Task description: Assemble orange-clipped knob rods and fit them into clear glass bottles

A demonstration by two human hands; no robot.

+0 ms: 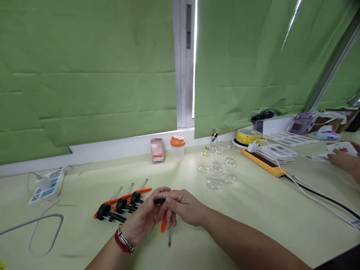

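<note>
Pale tabletop (253,221), green blinds (112,75) behind. Three black-and-orange assemblies (121,205) lie to the left, apparently done. Similar piece (163,224) front-center, left grip (144,221) curled round it, right grip (187,208) pinching its black end. Can't tell if finished.

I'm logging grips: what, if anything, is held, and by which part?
Left hand and right hand hold a black-orange piece, seemingly by its black part; exact contact is hidden.

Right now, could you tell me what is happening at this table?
The person's left hand and right hand together hold a black-and-orange part above the table. Three similar parts lie to the left, and clear containers sit farther back, rightward. At the right edge, another person's hand touches a white item.
</note>
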